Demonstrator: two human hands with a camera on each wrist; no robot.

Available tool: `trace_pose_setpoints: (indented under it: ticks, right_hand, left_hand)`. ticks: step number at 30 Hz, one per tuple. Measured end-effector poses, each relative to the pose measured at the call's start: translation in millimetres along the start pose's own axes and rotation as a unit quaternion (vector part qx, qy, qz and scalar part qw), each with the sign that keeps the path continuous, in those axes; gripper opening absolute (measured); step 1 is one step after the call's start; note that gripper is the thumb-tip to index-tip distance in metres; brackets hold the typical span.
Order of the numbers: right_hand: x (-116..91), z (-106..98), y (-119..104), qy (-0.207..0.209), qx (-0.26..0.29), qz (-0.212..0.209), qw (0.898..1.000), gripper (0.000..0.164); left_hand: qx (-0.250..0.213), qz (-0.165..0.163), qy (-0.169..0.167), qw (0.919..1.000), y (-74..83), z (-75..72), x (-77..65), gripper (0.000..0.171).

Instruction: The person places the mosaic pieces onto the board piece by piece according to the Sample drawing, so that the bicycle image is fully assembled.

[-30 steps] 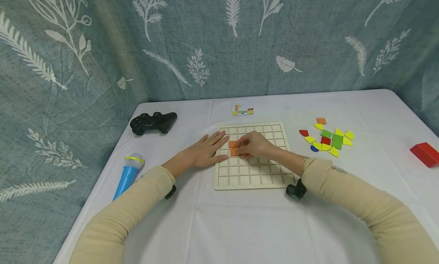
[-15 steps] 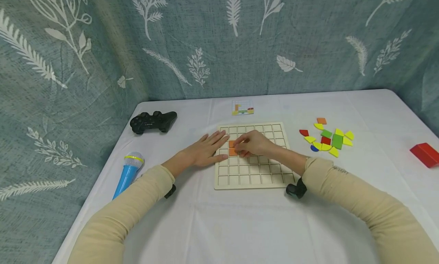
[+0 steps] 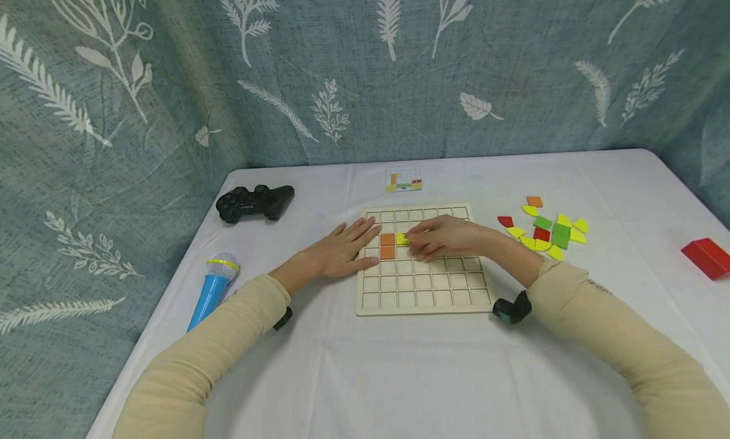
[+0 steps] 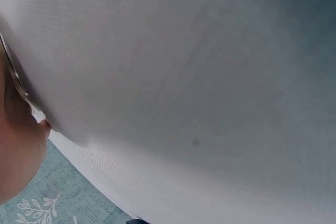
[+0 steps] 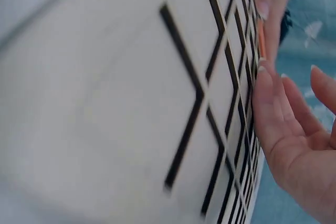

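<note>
My left hand (image 3: 345, 249) lies flat with fingers spread on the left edge of a pale wooden grid board (image 3: 399, 303). Two orange square tiles (image 3: 388, 253) sit one behind the other in the grid, beside the left fingertips. To the right of the far one lies a yellow tile (image 3: 402, 239), partly covered by my right hand (image 3: 447, 237), whose fingertips are right at its edge. In the right wrist view, the right hand's fingers (image 5: 265, 95) extend low along the board. Only part of the left hand (image 4: 21, 150) shows in the left wrist view.
Several loose coloured pieces (image 3: 561, 235) lie right of the board. Behind it is a small pattern card (image 3: 403, 180). A black game controller (image 3: 255, 204) and a blue microphone (image 3: 210, 293) are at left, a red block (image 3: 708, 258) at far right.
My right hand has shifted to the right, off the orange tiles, and the yellow tile beside them has come into view. The left hand has stayed in place.
</note>
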State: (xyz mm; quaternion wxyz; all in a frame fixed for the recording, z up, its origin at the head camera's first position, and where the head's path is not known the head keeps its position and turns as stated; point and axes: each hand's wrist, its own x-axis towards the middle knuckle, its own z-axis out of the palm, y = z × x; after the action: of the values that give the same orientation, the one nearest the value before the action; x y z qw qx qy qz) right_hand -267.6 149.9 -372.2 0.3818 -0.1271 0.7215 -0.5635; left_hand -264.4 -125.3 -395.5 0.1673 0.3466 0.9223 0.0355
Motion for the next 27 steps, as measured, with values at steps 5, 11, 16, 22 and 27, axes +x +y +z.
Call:
trace_pose_setpoints:
  ticks: [5,11,16,22,27]
  right_hand:
    - [-12.1,-21.0,4.5,0.006,0.024,0.0,1.0,0.048]
    - [-25.2,-48.5,11.8,0.025,0.044,-0.005,0.999,0.052]
    - [-36.1,-70.5,19.7,0.032,0.073,0.003,0.997,0.055]
    - [-52.2,-93.5,23.9,0.062,0.067,0.012,0.996,0.056]
    - [-66.1,-118.1,24.5,0.115,0.038,0.013,0.993,0.061]
  left_hand:
    - [0.001,0.002,0.002,1.0,-0.1,-0.6,-0.8,0.076]
    - [-0.002,0.003,0.001,1.0,-0.5,-0.8,-1.3,0.076]
    - [-0.001,0.002,-0.001,1.0,-1.4,-0.1,-1.1,0.076]
    - [-0.002,0.003,-0.001,1.0,-1.1,0.2,-1.2,0.076]
    - [-0.003,0.003,0.001,1.0,-0.4,0.1,-2.2,0.076]
